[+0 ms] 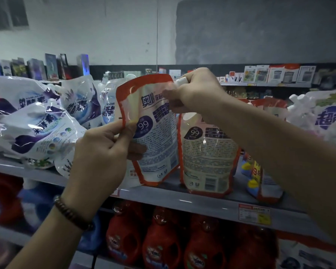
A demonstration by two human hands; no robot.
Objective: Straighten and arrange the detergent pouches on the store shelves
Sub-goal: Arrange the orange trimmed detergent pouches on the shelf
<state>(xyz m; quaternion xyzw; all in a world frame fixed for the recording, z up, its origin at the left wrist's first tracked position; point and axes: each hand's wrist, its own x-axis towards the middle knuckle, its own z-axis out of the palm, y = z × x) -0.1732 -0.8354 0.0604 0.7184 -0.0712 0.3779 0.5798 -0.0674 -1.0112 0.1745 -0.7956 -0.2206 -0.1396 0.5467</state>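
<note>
Two grips, a person's bare hands, hold one red-edged detergent pouch (155,136) upright in the centre of the frame, its printed back toward the camera. The left grip (105,150), a bead bracelet (72,214) on its wrist, pinches the pouch's left edge about halfway up, thumb in front and fingers behind. The right grip (192,94) is curled round the upper right corner at the white cap (180,81). Holding it at two opposite points probably keeps the limp pouch flat and upright. Its bottom edge hangs at the front of the grey shelf (182,200); whether it touches the board cannot be told. Just right of it a matching pouch (208,158) stands on the shelf, likely the neighbour it should line up with. At left, white and purple pouches (41,131) lie slumped on one another, apparently not yet straightened. More white pouches (326,113) sit at the right edge. Red bottles (161,245) fill the shelf below, under a price tag (254,214).
</note>
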